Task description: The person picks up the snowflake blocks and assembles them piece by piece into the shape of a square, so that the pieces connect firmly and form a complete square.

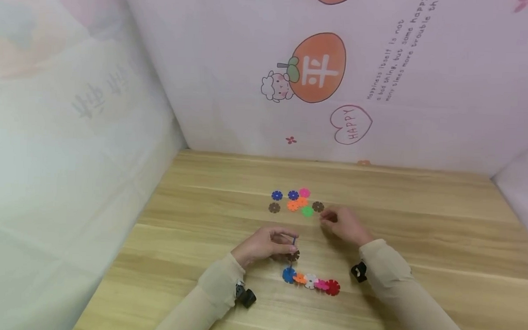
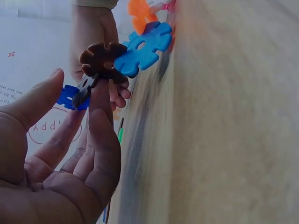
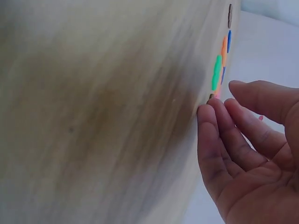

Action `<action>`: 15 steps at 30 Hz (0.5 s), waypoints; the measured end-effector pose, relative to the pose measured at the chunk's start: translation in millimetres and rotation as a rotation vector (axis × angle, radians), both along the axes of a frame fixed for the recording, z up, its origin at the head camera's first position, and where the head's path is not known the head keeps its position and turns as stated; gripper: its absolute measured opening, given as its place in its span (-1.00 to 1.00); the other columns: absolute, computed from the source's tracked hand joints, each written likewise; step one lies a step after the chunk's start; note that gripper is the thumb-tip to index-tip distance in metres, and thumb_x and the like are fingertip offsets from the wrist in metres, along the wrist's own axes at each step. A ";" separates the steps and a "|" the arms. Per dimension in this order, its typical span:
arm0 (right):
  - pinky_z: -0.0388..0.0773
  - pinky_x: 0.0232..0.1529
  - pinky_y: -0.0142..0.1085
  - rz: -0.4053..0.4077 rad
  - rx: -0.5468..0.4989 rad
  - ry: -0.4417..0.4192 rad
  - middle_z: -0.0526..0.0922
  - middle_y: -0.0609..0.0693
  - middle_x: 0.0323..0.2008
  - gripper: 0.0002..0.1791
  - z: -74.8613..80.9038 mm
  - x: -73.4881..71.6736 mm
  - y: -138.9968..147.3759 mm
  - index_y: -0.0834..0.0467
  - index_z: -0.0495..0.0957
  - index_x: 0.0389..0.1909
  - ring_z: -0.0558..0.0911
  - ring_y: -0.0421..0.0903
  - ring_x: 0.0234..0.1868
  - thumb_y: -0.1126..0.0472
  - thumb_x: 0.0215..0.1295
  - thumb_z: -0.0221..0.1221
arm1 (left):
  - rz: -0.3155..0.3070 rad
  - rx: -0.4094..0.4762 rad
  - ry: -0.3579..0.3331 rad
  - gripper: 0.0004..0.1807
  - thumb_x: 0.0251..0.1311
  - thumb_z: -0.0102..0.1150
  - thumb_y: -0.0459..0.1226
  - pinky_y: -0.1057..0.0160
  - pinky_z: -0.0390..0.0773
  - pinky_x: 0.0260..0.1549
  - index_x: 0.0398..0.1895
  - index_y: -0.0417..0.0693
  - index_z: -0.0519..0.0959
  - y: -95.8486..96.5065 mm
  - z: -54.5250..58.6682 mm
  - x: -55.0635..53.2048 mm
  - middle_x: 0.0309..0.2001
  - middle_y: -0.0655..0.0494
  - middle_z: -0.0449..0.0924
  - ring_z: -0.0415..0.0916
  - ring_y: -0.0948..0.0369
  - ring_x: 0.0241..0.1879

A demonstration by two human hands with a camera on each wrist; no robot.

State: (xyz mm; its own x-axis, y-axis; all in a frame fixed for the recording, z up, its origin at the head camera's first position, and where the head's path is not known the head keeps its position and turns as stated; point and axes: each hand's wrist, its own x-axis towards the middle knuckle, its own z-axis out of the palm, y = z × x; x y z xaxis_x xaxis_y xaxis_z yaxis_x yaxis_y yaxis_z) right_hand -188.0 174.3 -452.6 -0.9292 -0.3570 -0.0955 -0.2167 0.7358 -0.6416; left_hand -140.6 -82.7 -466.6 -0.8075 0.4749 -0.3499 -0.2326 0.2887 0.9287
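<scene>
My left hand (image 1: 267, 244) holds one end of a chain of interlocking plastic snowflake discs. At that end a dark blue disc (image 2: 69, 97) lies between thumb and fingers, joined through a dark disc seen edge-on to a brown disc (image 2: 103, 62). A lighter blue disc (image 1: 289, 275) follows, then orange (image 1: 300, 278), white (image 1: 311, 281), pink (image 1: 322, 285) and red (image 1: 332, 287) discs toward the right. My right hand (image 1: 344, 224) reaches to a loose brown disc (image 1: 318, 206), fingertips right at its edge. In the right wrist view its thumb stands apart from the relaxed fingers.
Loose discs lie toward the back of the wooden table (image 1: 191, 259): two dark blue (image 1: 277, 195), a pink (image 1: 305, 192), orange ones (image 1: 293, 205), a green (image 1: 307, 211) and another brown (image 1: 274, 207). A printed cloth wall (image 1: 232, 86) rises behind the table.
</scene>
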 end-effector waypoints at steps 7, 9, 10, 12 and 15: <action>0.65 -0.07 -0.09 -0.001 0.016 0.016 0.71 0.11 -0.19 -0.80 -0.8 -4.3 -1.0 0.26 0.64 -0.10 0.66 0.01 -0.15 0.29 0.29 0.24 | -0.004 0.009 -0.015 -0.58 0.16 0.37 -0.23 0.21 0.66 -0.05 0.12 0.03 0.61 0.3 -2.0 -2.4 -0.14 0.08 0.73 0.69 0.17 -0.15; 0.65 -0.07 -0.09 -0.005 0.022 0.011 0.71 0.10 -0.19 -0.80 -0.8 -4.0 -2.4 0.24 0.64 -0.11 0.66 0.00 -0.15 0.28 0.29 0.25 | -0.008 0.010 -0.022 -0.58 0.16 0.37 -0.24 0.22 0.66 -0.07 0.12 0.02 0.61 0.3 -2.2 -2.6 -0.15 0.08 0.73 0.70 0.17 -0.17; 0.65 -0.06 -0.10 -0.007 0.024 0.006 0.71 0.10 -0.19 -0.80 -1.1 -3.8 -2.9 0.24 0.64 -0.10 0.65 0.00 -0.14 0.28 0.29 0.25 | -0.010 0.010 -0.024 -0.58 0.16 0.37 -0.25 0.22 0.66 -0.07 0.12 0.02 0.61 0.3 -2.5 -2.6 -0.16 0.08 0.73 0.70 0.17 -0.17; 0.65 -0.06 -0.09 -0.006 0.023 0.002 0.70 0.10 -0.18 -0.79 -2.2 -3.4 -3.6 0.24 0.64 -0.09 0.65 0.00 -0.13 0.28 0.29 0.24 | -0.012 0.007 -0.024 -0.58 0.16 0.38 -0.24 0.23 0.67 -0.08 0.12 0.01 0.61 0.5 -3.2 -2.4 -0.17 0.08 0.74 0.70 0.17 -0.18; 0.65 -0.04 -0.07 -0.014 0.016 0.003 0.70 0.11 -0.17 -0.79 -4.6 -3.7 -4.1 0.25 0.62 -0.08 0.66 0.02 -0.12 0.28 0.29 0.24 | -0.008 -0.006 -0.012 -0.57 0.13 0.40 -0.24 0.24 0.66 -0.08 0.10 0.00 0.62 0.9 -4.6 -2.0 -0.19 0.09 0.74 0.70 0.18 -0.20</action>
State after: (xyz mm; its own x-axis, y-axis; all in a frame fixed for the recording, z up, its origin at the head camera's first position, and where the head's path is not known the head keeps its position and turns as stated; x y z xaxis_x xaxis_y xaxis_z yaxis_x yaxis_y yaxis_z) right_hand -191.7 170.2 -457.1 -0.9345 -0.3421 -0.0980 -0.2083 0.7491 -0.6288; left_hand -142.6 -81.8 -471.1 -0.7996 0.4792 -0.3620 -0.2410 0.2961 0.9243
